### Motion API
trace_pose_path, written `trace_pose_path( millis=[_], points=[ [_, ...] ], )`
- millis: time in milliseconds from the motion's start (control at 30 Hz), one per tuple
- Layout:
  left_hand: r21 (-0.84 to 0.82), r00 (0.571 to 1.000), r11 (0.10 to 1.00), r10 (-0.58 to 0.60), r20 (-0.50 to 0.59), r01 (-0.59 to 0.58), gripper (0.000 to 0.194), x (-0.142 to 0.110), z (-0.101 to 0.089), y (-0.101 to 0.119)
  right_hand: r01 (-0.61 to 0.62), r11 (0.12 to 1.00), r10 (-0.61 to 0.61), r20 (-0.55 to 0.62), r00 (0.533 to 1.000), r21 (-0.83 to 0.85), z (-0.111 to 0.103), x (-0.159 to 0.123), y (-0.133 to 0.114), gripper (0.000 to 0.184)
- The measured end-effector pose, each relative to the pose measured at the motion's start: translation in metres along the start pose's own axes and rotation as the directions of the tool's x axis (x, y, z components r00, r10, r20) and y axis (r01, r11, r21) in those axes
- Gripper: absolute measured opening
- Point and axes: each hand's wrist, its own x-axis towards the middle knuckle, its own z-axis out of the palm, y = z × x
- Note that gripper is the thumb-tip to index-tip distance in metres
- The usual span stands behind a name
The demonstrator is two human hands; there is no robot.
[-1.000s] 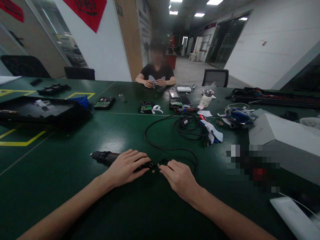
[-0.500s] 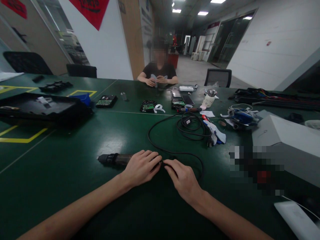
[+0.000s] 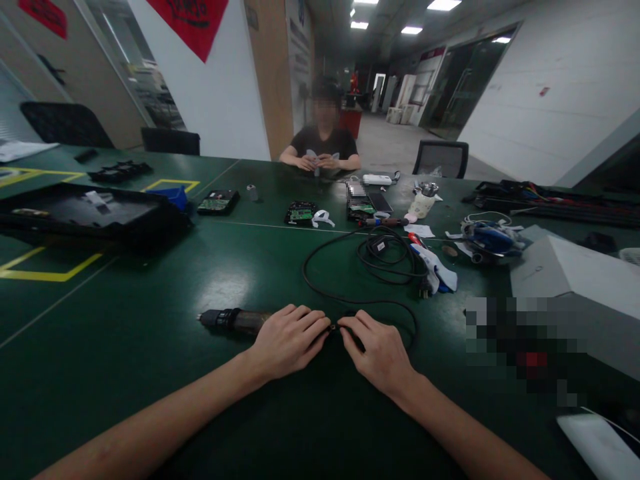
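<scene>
A dark cylindrical electric tool lies on the green table, its tip pointing left. My left hand is closed over its right end, fingers curled on the body. My right hand pinches the plug end of the black cable where it meets the tool, right against my left fingertips. The cable loops away toward a coil farther back.
A black tray lies at left, and circuit boards and small parts cover mid-table. A person sits at the far side handling something white. A grey box, a blue tool and gloves lie at right.
My right hand has brought the cable plug against the tool's end, closing the small gap seen earlier. The view has shifted slightly.
</scene>
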Motion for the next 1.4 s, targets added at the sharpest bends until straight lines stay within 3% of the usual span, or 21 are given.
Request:
trace_pose_path(
  millis=[367,633,833,1033,1233,1400],
  points=[
    [-0.025,1.0,1.0,-0.002,-0.01,0.002,0.026,0.0004,-0.0026,0.0003,0.045,0.998,-0.047,0.04,0.998,0.05,0.004,0.001,0.0034,0.019],
    [0.008,0.999,1.0,-0.02,-0.028,0.02,0.02,0.0007,0.0012,0.0014,-0.001,0.997,-0.005,0.068,0.998,0.076,0.0028,0.0014,0.0015,0.019],
    [-0.037,1.0,0.999,0.012,-0.024,-0.013,0.027,-0.0009,-0.0018,0.0002,0.008,0.993,-0.017,0.074,0.997,0.119,0.0003,0.0025,-0.0004,0.02],
    [-0.032,0.999,0.998,-0.045,-0.021,0.044,0.019,-0.0003,0.0006,0.0008,-0.007,0.991,-0.007,0.11,0.994,0.133,-0.0022,0.0027,-0.0042,0.019],
    [-0.099,1.0,0.995,0.009,0.001,-0.009,0.027,-0.001,-0.0014,-0.001,-0.016,0.99,0.004,0.085,0.996,0.142,0.0011,0.0,-0.0037,0.021],
    [-0.072,0.995,0.993,-0.096,-0.014,0.095,0.019,-0.0014,0.0027,0.0009,-0.045,0.989,0.031,0.098,0.995,0.144,0.0016,0.0001,-0.0026,0.018]
  ],
)
